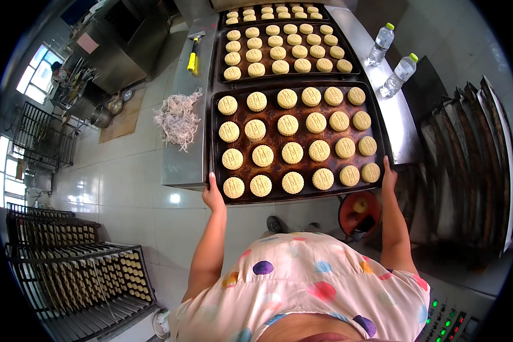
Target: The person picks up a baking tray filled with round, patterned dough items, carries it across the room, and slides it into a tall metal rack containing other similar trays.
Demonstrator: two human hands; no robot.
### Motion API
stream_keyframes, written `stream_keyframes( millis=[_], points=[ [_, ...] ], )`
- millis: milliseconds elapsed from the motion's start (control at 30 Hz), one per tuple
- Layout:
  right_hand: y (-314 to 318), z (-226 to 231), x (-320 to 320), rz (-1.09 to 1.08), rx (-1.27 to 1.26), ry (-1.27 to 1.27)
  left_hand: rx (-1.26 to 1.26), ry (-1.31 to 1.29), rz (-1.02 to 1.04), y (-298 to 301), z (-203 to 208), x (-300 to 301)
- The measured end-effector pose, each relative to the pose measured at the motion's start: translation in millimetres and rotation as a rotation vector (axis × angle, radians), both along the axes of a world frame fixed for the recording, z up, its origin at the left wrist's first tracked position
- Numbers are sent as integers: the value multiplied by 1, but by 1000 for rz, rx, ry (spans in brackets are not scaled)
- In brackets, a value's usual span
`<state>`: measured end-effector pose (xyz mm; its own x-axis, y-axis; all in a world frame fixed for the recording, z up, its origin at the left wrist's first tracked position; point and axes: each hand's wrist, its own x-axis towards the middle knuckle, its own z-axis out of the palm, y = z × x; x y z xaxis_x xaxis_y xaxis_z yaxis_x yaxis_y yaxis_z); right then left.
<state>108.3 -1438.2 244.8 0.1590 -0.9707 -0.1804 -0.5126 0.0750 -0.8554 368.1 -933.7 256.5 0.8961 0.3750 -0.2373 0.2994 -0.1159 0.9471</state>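
Left hand (213,196) clamped on the near left corner of the dark baking tray (242,199), right hand (389,176) on its near right corner. Fingers wrapped under the rim, mostly hidden. Tray on the near edge of the steel table (179,162), overhanging it, loaded with rows of pale stamped pastries (292,153). Second tray (221,80) just behind; third cut off at the far edge.

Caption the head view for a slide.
Both hands grip a dark baking tray of round pastries at a steel table.
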Motion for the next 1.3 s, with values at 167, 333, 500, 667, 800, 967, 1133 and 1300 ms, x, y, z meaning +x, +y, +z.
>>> stream_keyframes(
  millis=[167, 333, 500, 667, 800, 967, 1133, 1300],
  points=[
    [24, -19, -18, -88, 212, -512, -819, 386, -294, 16, 19, -37],
    [95, -2, -31, -29, 741, -734, -1067, 350, -548, 30, 5, -71],
    [89, 2, -43, 97, 682, -736, -985, 331, -676, 27, 24, -71],
    [70, 10, -42, 228, 704, -804, -852, 275, -651, 17, 37, -69],
    [51, -9, -39, 292, 690, -854, -693, 123, -675, 14, 43, -76],
    [86, 16, -27, 150, 608, -799, -707, 143, -689, 14, 40, -63],
    [83, 4, -30, 134, 547, -850, -703, 227, -709, 14, 41, -63],
    [94, 14, -22, 165, 525, -833, -759, 216, -708, 18, 27, -63]
  ],
)
